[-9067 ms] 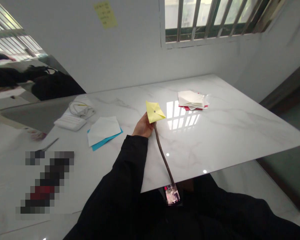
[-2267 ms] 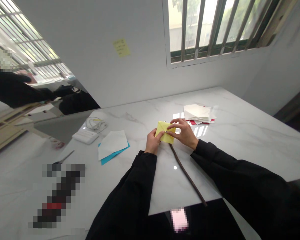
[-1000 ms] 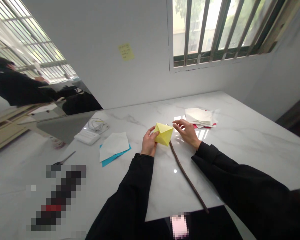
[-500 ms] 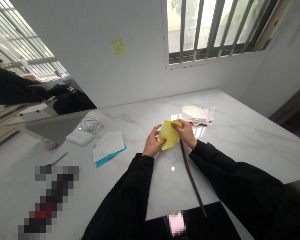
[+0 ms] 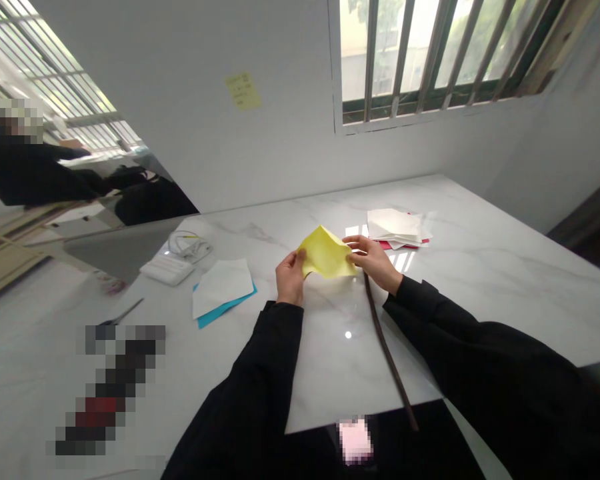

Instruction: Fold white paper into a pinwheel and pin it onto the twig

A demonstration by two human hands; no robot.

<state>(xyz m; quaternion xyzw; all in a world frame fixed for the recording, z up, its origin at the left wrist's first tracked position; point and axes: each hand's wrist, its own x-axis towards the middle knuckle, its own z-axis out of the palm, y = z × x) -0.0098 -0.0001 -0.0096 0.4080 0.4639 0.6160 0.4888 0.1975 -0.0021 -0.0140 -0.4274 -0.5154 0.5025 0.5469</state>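
Observation:
A creased sheet of yellow paper (image 5: pixel 325 253) is held up over the marble-patterned table, its top corner pointing away from me. My left hand (image 5: pixel 291 275) pinches its left edge between thumb and fingers. At the opposite edge is my right hand (image 5: pixel 373 260), with the lower fingertips against the paper and another finger stretched out above it. A thin dark brown stick (image 5: pixel 387 350) lies below my right hand, running toward the table's near edge; its far end is near the paper.
White sheets (image 5: pixel 395 227) over red paper lie beyond my right hand. To the left are a white sheet (image 5: pixel 225 287) over blue paper, a white device with a cable (image 5: pixel 167 268), and scissors (image 5: pixel 123 315). A person (image 5: pixel 35 167) in dark clothing is at far left.
The yellow paper has turned and opened wider between my hands. My left hand has shifted left to its edge, and my right hand has moved from its top to its right side.

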